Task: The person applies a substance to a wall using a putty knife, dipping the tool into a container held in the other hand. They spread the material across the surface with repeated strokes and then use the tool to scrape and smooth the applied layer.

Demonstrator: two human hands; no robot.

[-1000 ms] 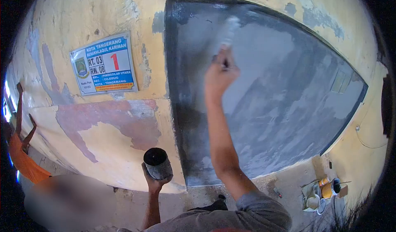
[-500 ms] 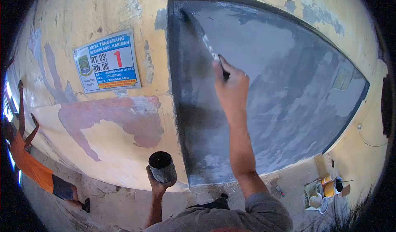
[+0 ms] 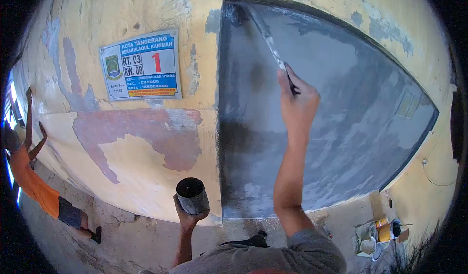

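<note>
My right hand (image 3: pixel 297 103) is raised against a grey painted panel (image 3: pixel 351 108) and grips a paintbrush (image 3: pixel 270 42). The brush slants up and left, with its bristles near the panel's top left corner. My left hand (image 3: pixel 187 215) holds a dark round paint can (image 3: pixel 191 195) low down, in front of the peeling yellow wall (image 3: pixel 146 176). The can's mouth is open and dark inside.
A blue and white address sign (image 3: pixel 145 65) hangs on the wall to the left. A person in an orange shirt (image 3: pixel 29 181) leans on the wall at far left. Paint cans and cloths (image 3: pixel 380 232) lie on the ground at lower right.
My right hand has moved right and turned the brush so that it slants toward the panel's top left corner. The view has shifted left, so the panel and sign sit further right.
</note>
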